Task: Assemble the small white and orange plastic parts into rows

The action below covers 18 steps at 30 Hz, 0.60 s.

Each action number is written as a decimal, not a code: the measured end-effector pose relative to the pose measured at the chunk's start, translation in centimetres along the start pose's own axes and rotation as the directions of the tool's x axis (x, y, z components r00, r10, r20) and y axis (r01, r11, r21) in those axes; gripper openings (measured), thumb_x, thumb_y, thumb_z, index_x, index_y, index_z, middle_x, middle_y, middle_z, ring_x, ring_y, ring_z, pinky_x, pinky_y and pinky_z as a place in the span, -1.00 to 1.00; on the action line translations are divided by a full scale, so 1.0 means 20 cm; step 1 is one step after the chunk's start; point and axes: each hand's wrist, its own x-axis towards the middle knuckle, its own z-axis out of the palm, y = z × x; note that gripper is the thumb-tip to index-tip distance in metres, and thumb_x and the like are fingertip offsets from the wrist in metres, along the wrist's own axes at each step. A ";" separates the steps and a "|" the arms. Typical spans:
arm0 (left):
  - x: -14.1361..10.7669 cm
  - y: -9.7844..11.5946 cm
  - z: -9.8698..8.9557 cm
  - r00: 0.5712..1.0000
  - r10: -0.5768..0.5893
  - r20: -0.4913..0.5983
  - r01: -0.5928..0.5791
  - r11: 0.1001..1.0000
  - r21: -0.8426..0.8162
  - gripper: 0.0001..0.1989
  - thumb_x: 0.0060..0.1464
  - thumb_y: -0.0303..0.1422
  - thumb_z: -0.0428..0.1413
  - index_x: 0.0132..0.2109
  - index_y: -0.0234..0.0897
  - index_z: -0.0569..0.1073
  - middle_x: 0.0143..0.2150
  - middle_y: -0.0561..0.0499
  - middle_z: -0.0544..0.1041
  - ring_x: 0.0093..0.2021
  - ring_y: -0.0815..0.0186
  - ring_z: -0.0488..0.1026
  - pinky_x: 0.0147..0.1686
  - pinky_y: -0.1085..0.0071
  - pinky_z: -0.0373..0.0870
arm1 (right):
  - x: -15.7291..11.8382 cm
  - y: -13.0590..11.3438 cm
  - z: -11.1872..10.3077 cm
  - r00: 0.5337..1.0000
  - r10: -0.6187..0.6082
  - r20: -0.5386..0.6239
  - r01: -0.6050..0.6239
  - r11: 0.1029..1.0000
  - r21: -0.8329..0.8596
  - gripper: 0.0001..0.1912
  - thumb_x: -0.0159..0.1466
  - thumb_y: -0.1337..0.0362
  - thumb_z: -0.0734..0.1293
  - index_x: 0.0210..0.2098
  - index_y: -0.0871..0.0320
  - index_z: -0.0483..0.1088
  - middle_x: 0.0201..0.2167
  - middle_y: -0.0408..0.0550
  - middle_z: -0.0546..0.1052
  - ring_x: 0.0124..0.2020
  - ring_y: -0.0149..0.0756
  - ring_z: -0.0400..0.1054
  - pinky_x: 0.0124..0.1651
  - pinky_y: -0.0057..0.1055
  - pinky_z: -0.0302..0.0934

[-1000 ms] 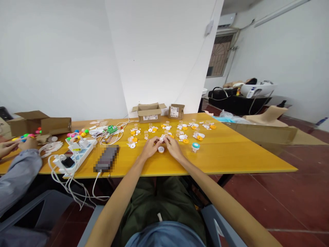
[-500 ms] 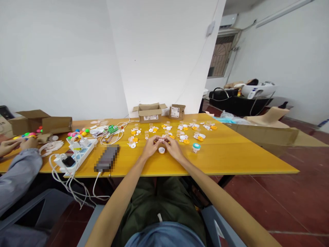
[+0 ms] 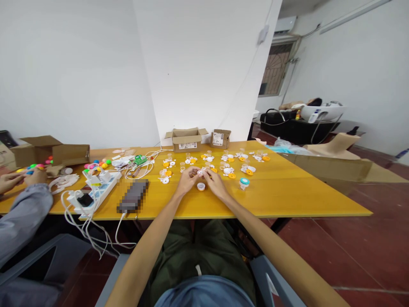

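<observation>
Left hand (image 3: 188, 181) and right hand (image 3: 213, 179) with fingertips closed around a small white plastic piece (image 3: 200, 172) between them, small round white container (image 3: 201, 186) just below on the yellow table (image 3: 287, 192), teal-topped container (image 3: 244, 183) to the right.

We record the left hand (image 3: 188, 180) and right hand (image 3: 214, 179) as bare, five-fingered, with bare wrists and forearms. At the near edge we note a blue-grey top (image 3: 204, 292), plain cloth, creased, its rounded hem lying over the lap. Trousers (image 3: 179, 256): dark olive green, loose cut, soft folds on both legs. One short white cord (image 3: 198, 270) shows at the front, just beyond the hem. Fabric type: we cannot tell.
</observation>
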 end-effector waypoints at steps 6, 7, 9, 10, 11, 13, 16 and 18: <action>0.00 0.01 0.00 0.999 -0.017 0.029 0.018 0.999 -0.028 -0.73 0.04 -0.20 0.28 -0.15 -0.25 0.60 -0.15 -0.07 0.67 -0.14 0.22 0.58 -0.03 0.26 0.50 | 0.00 0.02 0.00 0.999 0.049 -0.018 -0.050 0.997 -0.062 -0.71 0.36 0.04 0.18 -0.43 0.01 0.28 -0.45 -0.12 0.50 -0.34 -0.16 0.37 -0.27 -0.34 0.21; 0.00 0.01 0.00 0.999 -0.019 0.032 0.020 0.999 -0.032 -0.73 0.04 -0.19 0.28 -0.15 -0.26 0.61 -0.15 -0.07 0.67 -0.14 0.22 0.58 -0.02 0.25 0.50 | 0.00 0.02 0.00 0.999 0.048 -0.013 -0.048 0.997 -0.067 -0.72 0.36 0.04 0.18 -0.42 0.01 0.28 -0.45 -0.12 0.50 -0.34 -0.16 0.38 -0.27 -0.34 0.20; 0.00 0.01 0.00 0.999 -0.021 0.037 0.022 0.999 -0.040 -0.72 0.04 -0.18 0.28 -0.16 -0.26 0.61 -0.15 -0.08 0.68 -0.13 0.20 0.59 -0.01 0.23 0.51 | 0.00 0.02 0.00 0.999 0.035 -0.005 -0.036 0.997 -0.073 -0.72 0.35 0.04 0.19 -0.42 0.01 0.28 -0.46 -0.13 0.49 -0.35 -0.17 0.37 -0.28 -0.34 0.19; 0.00 0.01 0.00 0.999 -0.023 0.042 0.024 0.999 -0.044 -0.72 0.04 -0.18 0.29 -0.16 -0.26 0.62 -0.15 -0.08 0.68 -0.12 0.19 0.59 0.00 0.22 0.51 | 0.00 0.02 0.00 1.000 0.027 -0.006 -0.027 0.997 -0.075 -0.72 0.35 0.04 0.20 -0.43 0.01 0.27 -0.47 -0.14 0.48 -0.36 -0.18 0.37 -0.29 -0.35 0.19; 0.00 0.01 0.00 0.999 -0.026 0.047 0.028 0.999 -0.046 -0.71 0.04 -0.17 0.29 -0.16 -0.26 0.62 -0.14 -0.09 0.68 -0.12 0.18 0.60 0.00 0.21 0.51 | 0.00 0.02 0.00 1.000 0.019 -0.008 -0.020 0.997 -0.075 -0.72 0.35 0.04 0.20 -0.44 0.01 0.27 -0.47 -0.14 0.48 -0.36 -0.18 0.37 -0.29 -0.35 0.19; 0.01 0.01 0.00 0.998 -0.035 0.060 0.038 0.998 -0.048 -0.71 0.04 -0.16 0.29 -0.16 -0.25 0.62 -0.13 -0.09 0.68 -0.10 0.17 0.60 0.02 0.20 0.50 | 0.00 0.03 0.00 1.000 0.015 -0.015 -0.016 0.997 -0.074 -0.71 0.36 0.04 0.19 -0.45 0.00 0.27 -0.46 -0.13 0.50 -0.35 -0.17 0.38 -0.30 -0.34 0.20; 0.01 0.02 0.00 0.996 -0.048 0.079 0.052 0.997 -0.058 -0.71 0.05 -0.15 0.28 -0.15 -0.24 0.63 -0.10 -0.09 0.68 -0.05 0.14 0.59 0.06 0.19 0.49 | 0.00 0.03 0.00 0.999 0.032 -0.017 -0.033 0.997 -0.077 -0.68 0.36 0.03 0.17 -0.46 0.00 0.28 -0.46 -0.10 0.51 -0.35 -0.14 0.39 -0.29 -0.31 0.23; 0.01 0.02 0.00 0.994 -0.057 0.089 0.064 0.995 -0.071 -0.69 0.05 -0.14 0.28 -0.13 -0.23 0.63 -0.09 -0.10 0.68 -0.03 0.12 0.59 0.07 0.18 0.48 | 0.00 0.02 0.00 0.999 0.039 -0.015 -0.040 0.996 -0.076 -0.65 0.37 0.01 0.15 -0.48 0.00 0.28 -0.48 -0.10 0.50 -0.38 -0.13 0.39 -0.30 -0.29 0.23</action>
